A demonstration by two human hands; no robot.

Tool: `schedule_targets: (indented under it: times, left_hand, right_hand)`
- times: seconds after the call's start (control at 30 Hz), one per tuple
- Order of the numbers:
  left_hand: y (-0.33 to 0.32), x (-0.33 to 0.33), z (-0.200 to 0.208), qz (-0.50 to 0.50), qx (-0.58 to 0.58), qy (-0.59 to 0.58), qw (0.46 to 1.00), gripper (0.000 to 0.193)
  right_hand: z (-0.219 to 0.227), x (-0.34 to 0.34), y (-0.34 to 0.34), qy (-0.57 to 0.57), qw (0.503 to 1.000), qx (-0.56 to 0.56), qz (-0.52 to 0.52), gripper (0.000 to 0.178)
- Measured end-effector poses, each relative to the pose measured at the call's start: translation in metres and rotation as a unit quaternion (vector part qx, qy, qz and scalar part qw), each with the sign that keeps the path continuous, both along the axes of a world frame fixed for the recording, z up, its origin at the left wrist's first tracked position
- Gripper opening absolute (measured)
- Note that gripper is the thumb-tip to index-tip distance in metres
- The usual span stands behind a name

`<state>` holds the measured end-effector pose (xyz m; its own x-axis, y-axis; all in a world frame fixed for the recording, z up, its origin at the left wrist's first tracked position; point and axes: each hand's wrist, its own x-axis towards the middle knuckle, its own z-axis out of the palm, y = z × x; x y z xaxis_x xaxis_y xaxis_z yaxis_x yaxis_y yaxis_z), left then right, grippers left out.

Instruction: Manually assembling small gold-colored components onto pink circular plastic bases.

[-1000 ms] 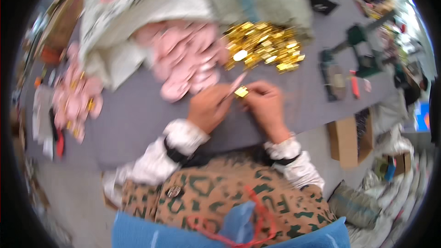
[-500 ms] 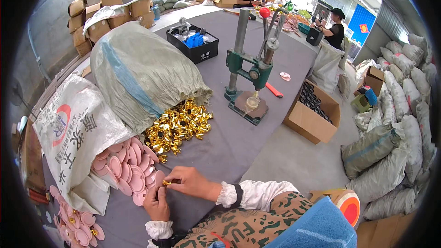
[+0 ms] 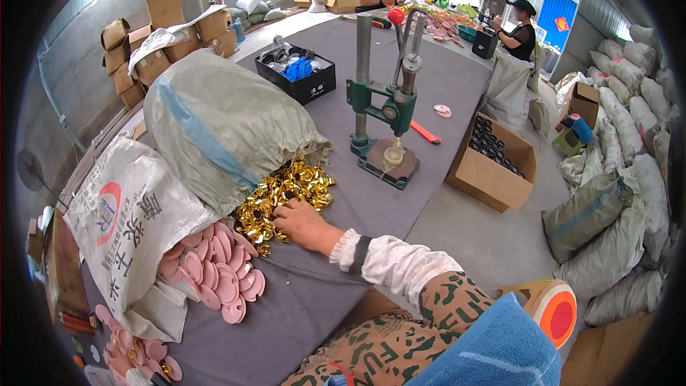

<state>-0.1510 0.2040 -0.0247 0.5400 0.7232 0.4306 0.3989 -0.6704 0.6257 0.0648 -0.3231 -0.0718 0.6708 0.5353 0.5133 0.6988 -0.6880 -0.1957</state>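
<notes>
My right hand [image 3: 306,224] reaches into a heap of shiny gold metal clips [image 3: 268,200], some with black round parts. Its fingers are stretched out and partly apart, with the tips among the clips. At the lower left edge, my left hand [image 3: 118,362] is over a smaller pile of pink discs with gold pieces on them [image 3: 154,349]; its fingers are mostly hidden there. A larger pile of plain pink oval discs [image 3: 227,284] spills from a white woven sack [image 3: 153,204] between the two hands.
A grey-green woven sack [image 3: 221,114] lies behind the gold heap. Further off stand a green hand press [image 3: 386,104], a black box [image 3: 304,84], a red-handled tool [image 3: 426,133] and a carton of black round parts [image 3: 489,186]. Sacks [image 3: 607,229] line the right; other people work far back.
My hands were together, joining a pink disc and a gold clip. The right has moved up to the gold heap; the left has gone down-left to the pile of discs with gold pieces.
</notes>
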Motion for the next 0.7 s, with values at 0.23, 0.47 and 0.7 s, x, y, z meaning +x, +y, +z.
schedule_targets:
  times: [0.23,0.47,0.7]
  left_hand:
    - [-0.148,0.035,-0.041,-0.212,-0.082,0.074,0.971,0.043]
    - [-0.279,0.051,-0.053,-0.340,0.160,0.112,0.920,0.070]
    - [-0.271,0.037,-0.055,-0.435,0.206,0.075,0.873,0.036]
  right_hand:
    - [0.005,0.006,-0.016,-0.053,0.998,-0.015,-0.018,0.003]
    - [0.005,-0.037,-0.016,0.127,0.986,0.085,0.061,0.006]
    - [-0.001,-0.045,-0.013,0.141,0.988,0.052,0.035,0.014]
